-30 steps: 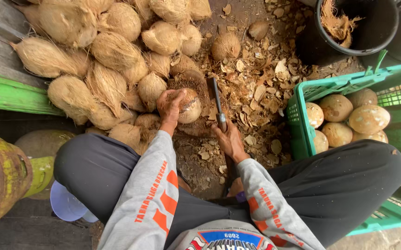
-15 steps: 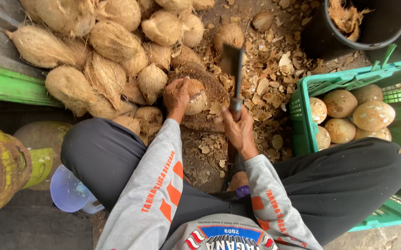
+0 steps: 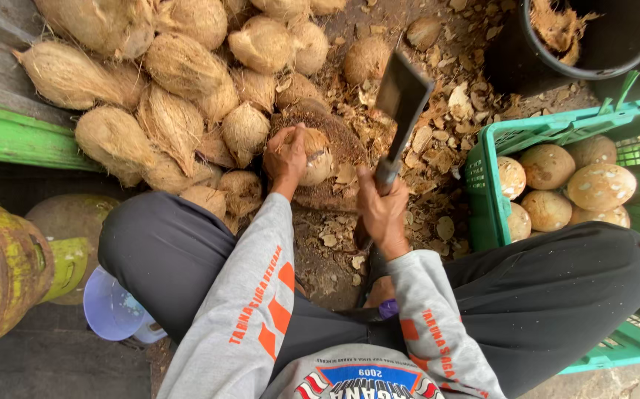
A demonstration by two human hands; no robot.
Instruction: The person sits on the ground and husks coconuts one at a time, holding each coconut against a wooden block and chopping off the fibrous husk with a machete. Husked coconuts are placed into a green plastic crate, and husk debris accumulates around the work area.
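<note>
My left hand grips a partly husked coconut and holds it down on a round wooden chopping block between my knees. Just right of it, my right hand is closed on the handle of a cleaver. Its broad dark blade is raised and tilted above the block. Both arms wear grey sleeves with orange print. My legs in dark trousers spread to either side.
A pile of fibrous unhusked coconuts lies at the upper left. Husk chips litter the ground. A green crate at right holds peeled coconuts. A black bucket, a yellow-green gas cylinder and a lilac bowl stand nearby.
The cleaver has swung up from low beside the coconut to a raised position, blade now high over the block. My left hand has kept its hold on the coconut.
</note>
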